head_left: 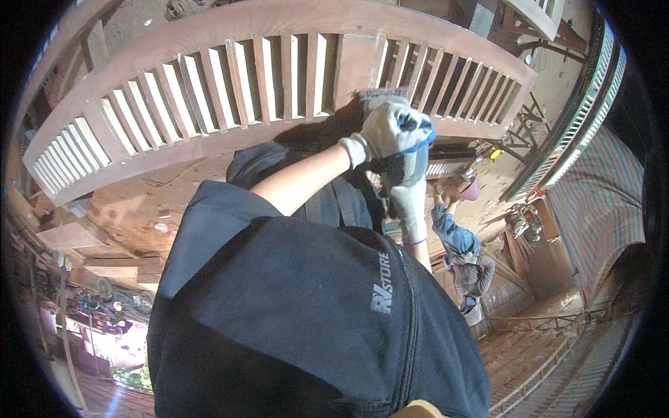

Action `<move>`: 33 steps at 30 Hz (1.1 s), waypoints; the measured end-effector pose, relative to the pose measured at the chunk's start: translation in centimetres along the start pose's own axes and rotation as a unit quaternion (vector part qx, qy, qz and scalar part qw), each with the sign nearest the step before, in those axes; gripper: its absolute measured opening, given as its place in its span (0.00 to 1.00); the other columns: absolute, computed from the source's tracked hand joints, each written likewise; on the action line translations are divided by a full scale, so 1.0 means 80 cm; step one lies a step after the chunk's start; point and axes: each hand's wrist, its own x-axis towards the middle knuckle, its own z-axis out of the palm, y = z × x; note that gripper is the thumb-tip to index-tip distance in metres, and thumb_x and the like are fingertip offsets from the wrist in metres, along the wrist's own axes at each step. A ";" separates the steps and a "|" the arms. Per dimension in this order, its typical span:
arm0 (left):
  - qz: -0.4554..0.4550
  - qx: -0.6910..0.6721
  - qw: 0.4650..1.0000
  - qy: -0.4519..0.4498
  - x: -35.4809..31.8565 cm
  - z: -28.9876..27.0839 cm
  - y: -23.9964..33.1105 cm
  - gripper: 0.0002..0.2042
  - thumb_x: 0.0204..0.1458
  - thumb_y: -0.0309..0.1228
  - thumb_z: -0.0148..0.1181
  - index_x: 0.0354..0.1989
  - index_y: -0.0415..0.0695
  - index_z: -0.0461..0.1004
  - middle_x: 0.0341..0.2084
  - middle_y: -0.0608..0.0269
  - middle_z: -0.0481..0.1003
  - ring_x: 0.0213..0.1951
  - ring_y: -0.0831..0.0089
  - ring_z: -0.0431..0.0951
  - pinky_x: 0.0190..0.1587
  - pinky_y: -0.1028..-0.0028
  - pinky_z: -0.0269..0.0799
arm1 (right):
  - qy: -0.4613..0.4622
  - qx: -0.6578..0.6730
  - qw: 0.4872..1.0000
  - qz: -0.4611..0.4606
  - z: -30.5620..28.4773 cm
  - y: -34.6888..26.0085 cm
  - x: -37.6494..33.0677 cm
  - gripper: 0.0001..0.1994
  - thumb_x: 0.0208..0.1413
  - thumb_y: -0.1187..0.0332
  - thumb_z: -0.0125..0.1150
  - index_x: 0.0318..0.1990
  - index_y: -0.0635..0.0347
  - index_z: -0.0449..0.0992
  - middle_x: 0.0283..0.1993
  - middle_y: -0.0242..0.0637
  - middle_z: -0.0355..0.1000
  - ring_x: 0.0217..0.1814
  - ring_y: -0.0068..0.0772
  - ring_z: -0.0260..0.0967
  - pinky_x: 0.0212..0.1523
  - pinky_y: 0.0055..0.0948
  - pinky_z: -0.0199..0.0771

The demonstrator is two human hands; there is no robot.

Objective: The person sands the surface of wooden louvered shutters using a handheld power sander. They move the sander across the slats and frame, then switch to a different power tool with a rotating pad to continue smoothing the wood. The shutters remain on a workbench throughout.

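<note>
A long wooden louvred panel with many slats spans the upper part of the view. My left hand, in a white glove with blue trim, is curled against the panel's solid middle post. It presses a small flat greyish-pink pad onto the wood. My right hand, also in a white glove, sits just below the left, against a dark object whose kind I cannot make out. My dark clothing hides everything below.
Another person in a blue shirt and pink head cover bends over to the right. More louvred panels lean at the right edge. Boards and wood pieces lie on the dusty floor at left; a ribbed surface sits at lower right.
</note>
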 end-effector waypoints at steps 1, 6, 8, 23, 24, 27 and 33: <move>0.006 -0.007 1.000 0.005 0.010 -0.003 0.001 0.10 0.47 0.31 0.66 0.18 0.42 0.73 0.25 0.61 0.78 0.21 0.77 0.68 0.27 0.73 0.65 | 0.000 0.011 0.999 0.048 -0.005 -0.004 0.009 0.35 0.44 0.67 0.69 0.62 0.58 0.63 0.59 0.50 0.66 0.60 0.45 0.66 0.57 0.35 0.67; 0.029 -0.002 0.999 -0.022 0.073 -0.028 0.000 0.09 0.49 0.33 0.64 0.33 0.41 0.81 0.28 0.62 0.80 0.30 0.77 0.79 0.36 0.75 0.76 | 0.042 0.109 0.993 -0.024 -0.018 -0.026 0.064 0.20 0.40 0.69 0.68 0.42 0.70 0.73 0.36 0.48 0.77 0.36 0.33 0.74 0.37 0.33 0.72; 0.072 -0.026 0.997 0.015 0.080 -0.024 -0.001 0.12 0.48 0.41 0.64 0.30 0.45 0.82 0.19 0.64 0.78 0.21 0.81 0.73 0.26 0.75 0.70 | 0.010 0.080 0.992 0.094 -0.021 -0.025 0.068 0.21 0.41 0.70 0.67 0.43 0.70 0.72 0.34 0.47 0.76 0.33 0.30 0.72 0.34 0.32 0.72; 0.030 0.003 0.999 0.034 0.052 -0.007 -0.006 0.13 0.46 0.43 0.65 0.28 0.47 0.82 0.24 0.61 0.81 0.25 0.75 0.79 0.30 0.70 0.74 | 0.008 0.022 1.000 0.011 -0.026 -0.027 0.048 0.30 0.46 0.64 0.68 0.57 0.60 0.66 0.51 0.52 0.72 0.50 0.50 0.73 0.48 0.37 0.72; 0.045 -0.019 0.998 0.050 0.072 -0.014 -0.002 0.13 0.45 0.44 0.66 0.28 0.47 0.82 0.24 0.62 0.81 0.25 0.76 0.79 0.30 0.72 0.74 | 0.003 0.035 0.999 0.017 -0.034 -0.038 0.063 0.27 0.45 0.65 0.67 0.55 0.62 0.69 0.46 0.51 0.74 0.46 0.47 0.74 0.45 0.36 0.73; 0.057 -0.028 0.997 0.053 0.115 -0.033 0.007 0.14 0.45 0.45 0.66 0.28 0.46 0.83 0.22 0.64 0.80 0.25 0.79 0.78 0.31 0.76 0.75 | -0.035 0.088 0.993 0.076 -0.050 -0.057 0.106 0.22 0.44 0.65 0.67 0.47 0.66 0.74 0.36 0.47 0.77 0.37 0.34 0.76 0.38 0.33 0.74; 0.087 0.012 0.995 -0.039 0.065 -0.030 -0.016 0.10 0.54 0.33 0.59 0.39 0.41 0.80 0.34 0.60 0.80 0.37 0.73 0.79 0.45 0.72 0.75 | 0.005 0.084 0.996 -0.013 -0.025 -0.006 0.076 0.37 0.44 0.70 0.65 0.64 0.59 0.59 0.51 0.54 0.72 0.55 0.49 0.72 0.48 0.37 0.75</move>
